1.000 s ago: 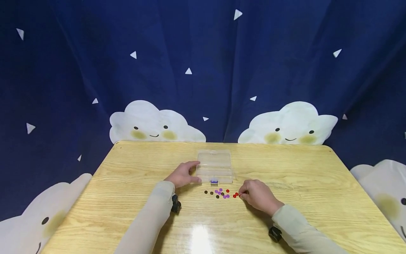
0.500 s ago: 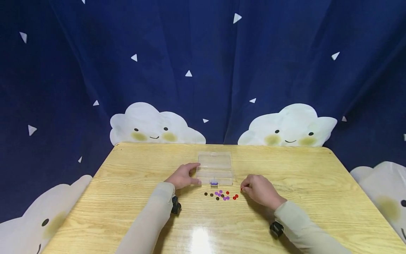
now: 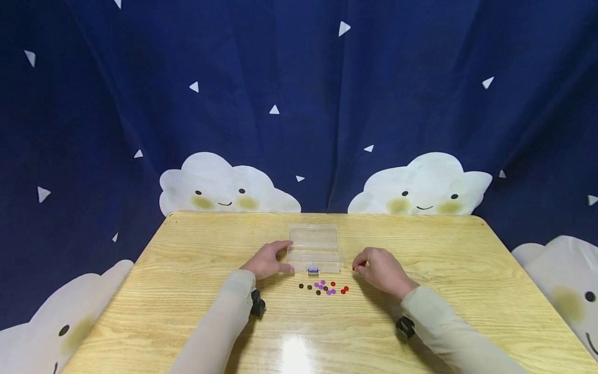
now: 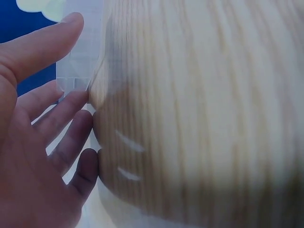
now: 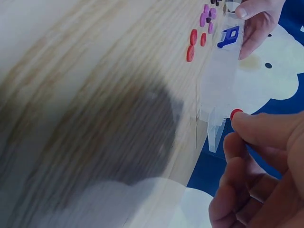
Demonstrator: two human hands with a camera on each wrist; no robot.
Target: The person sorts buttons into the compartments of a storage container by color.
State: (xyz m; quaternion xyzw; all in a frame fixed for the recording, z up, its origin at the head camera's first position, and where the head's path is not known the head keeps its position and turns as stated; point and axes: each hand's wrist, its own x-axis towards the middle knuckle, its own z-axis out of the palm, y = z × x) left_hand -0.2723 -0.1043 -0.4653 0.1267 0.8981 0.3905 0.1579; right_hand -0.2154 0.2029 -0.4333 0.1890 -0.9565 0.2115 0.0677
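A clear plastic box (image 3: 314,255) with a blue latch (image 3: 313,270) stands with its lid raised. My left hand (image 3: 267,261) rests at the box's left side, thumb and forefinger spread apart. In the left wrist view, its fingers are loosely extended, with fingertips right at the clear plastic. Right of the box, my right hand (image 3: 384,271) pinches a red button (image 5: 235,113) between thumb and forefinger, the other fingers bent beneath. Several small buttons lie before the box: dark brown ones (image 3: 309,287) at the left, purple ones (image 3: 321,286) in the middle, red ones (image 3: 346,288) at the right.
The wooden table (image 3: 210,234) runs back to a dark blue curtain (image 3: 233,78) with white clouds and triangles. A black wrist device (image 3: 257,303) sits on the left sleeve, and another device (image 3: 405,326) on the right.
My right hand has lifted a red button away from the other red ones and moved it farther back, level with the box's front. The left hand stays at the box.
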